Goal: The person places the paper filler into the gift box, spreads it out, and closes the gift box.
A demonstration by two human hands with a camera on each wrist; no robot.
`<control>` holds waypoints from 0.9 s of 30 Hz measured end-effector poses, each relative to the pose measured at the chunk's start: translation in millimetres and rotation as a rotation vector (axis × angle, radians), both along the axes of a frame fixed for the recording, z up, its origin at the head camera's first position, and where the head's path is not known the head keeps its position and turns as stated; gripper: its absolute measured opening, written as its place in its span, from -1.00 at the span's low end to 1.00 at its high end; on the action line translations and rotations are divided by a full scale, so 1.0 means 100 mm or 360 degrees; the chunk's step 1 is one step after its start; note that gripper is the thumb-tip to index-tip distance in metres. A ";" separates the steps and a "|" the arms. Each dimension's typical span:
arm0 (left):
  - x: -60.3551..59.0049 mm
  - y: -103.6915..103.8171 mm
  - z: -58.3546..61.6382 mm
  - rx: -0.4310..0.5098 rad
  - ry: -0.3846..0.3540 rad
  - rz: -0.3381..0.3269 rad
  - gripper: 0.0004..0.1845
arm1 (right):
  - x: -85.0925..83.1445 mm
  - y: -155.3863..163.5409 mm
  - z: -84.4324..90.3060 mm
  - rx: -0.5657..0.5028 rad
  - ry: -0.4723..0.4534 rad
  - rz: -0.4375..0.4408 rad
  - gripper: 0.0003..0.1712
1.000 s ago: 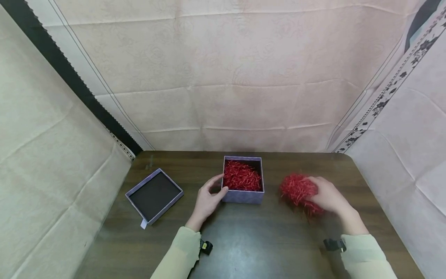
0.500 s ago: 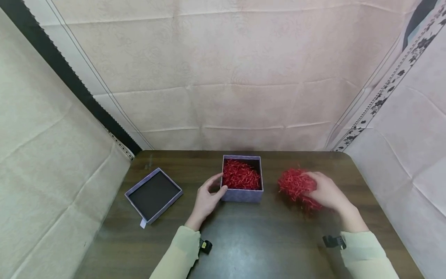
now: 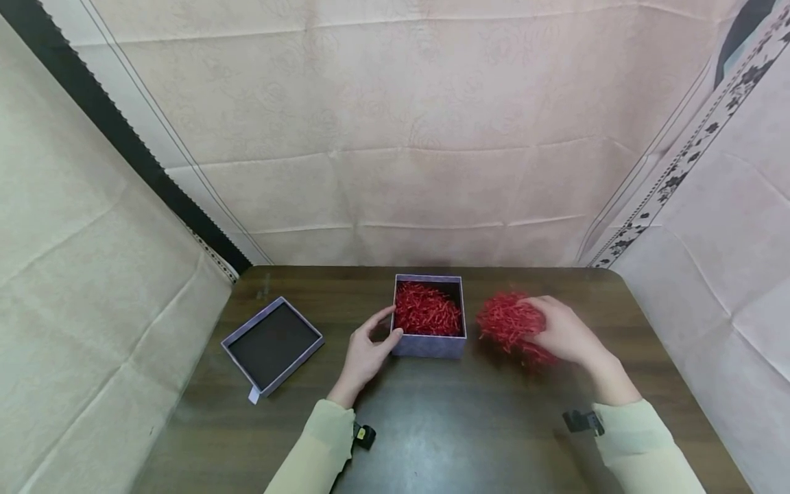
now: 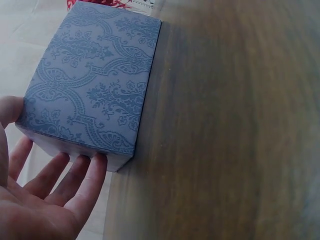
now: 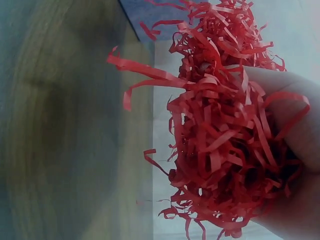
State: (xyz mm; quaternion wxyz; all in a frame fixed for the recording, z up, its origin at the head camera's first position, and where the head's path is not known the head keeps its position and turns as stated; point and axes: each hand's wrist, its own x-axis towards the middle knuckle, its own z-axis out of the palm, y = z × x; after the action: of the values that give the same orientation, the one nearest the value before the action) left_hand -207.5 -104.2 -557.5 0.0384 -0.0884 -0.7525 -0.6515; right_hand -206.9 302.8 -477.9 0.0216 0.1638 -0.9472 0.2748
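Pale creased cloth (image 3: 395, 192) hangs behind and to both sides of a brown wooden table (image 3: 426, 432); close to its far edge stands the purple patterned box (image 3: 429, 346), uncovered, its red filling (image 3: 426, 312) lying below the rim; the left hand (image 3: 365, 358) grips the box's left near corner, thumb and fingertips on adjoining sides, likely so that it cannot slide; the right hand (image 3: 568, 333) holds a clump of red paper shreds (image 3: 509, 319) just right of the box, perhaps softly, since stray strands stick out; whether any touch the wood I cannot tell; the lid (image 3: 273, 346) lies hollow side up at a slant on the left, apart from both hands; a narrow gap parts clump from box; margin is thin on the far side, broad on the near.
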 end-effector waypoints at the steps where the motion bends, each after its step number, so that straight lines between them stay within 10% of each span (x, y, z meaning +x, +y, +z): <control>1: 0.00 0.00 0.00 0.0001 0.0001 0.0001 -0.45 | -0.01 -0.02 0.01 0.0005 0.0005 0.0010 -0.32; 27: -0.02 -0.04 0.00 -0.0057 -0.0004 -0.0050 -0.43 | -0.23 -0.80 0.61 0.0108 0.0073 0.0216 -0.33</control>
State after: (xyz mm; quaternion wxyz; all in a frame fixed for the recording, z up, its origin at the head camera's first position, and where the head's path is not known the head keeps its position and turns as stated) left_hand -209.2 -108.2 -557.5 0.0255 -0.1001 -0.7626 -0.6386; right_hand -229.8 222.4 -416.7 0.0191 0.2344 -0.9420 0.2395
